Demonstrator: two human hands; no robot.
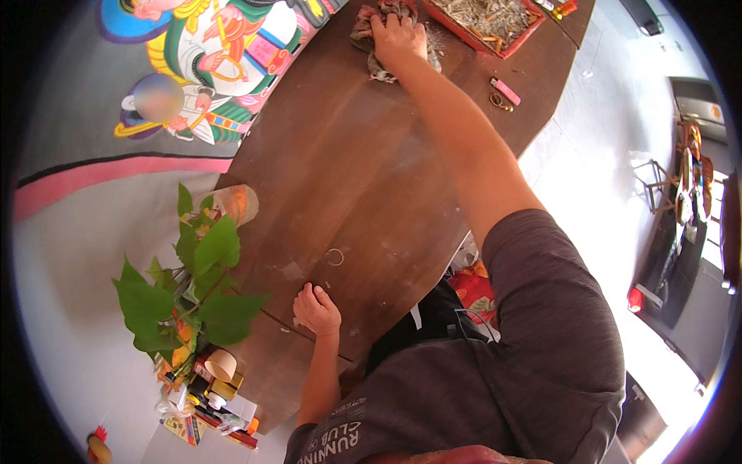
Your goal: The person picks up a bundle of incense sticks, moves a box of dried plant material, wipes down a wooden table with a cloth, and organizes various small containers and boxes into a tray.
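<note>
A brown wooden table (348, 151) stretches away before me. At its far end my right hand (400, 42) presses down on a crumpled, stained cloth (379, 72), with folds showing on both sides of the fingers. My left hand (317, 310) rests near the table's lower left part, its fingers curled and nothing visible in them. A thin pale ring or band (335, 257) lies a little beyond it. Dusty marks and small bits show on the wood.
A red tray (504, 53) of ash and stubs stands far right, near a pink lighter (505, 91) and a small brass-coloured ring (499, 103). Along the left edge are a leafy plant (214, 249), a plastic cup (240, 204), bottles and boxes (223, 388). A painted wall (197, 69) borders the table.
</note>
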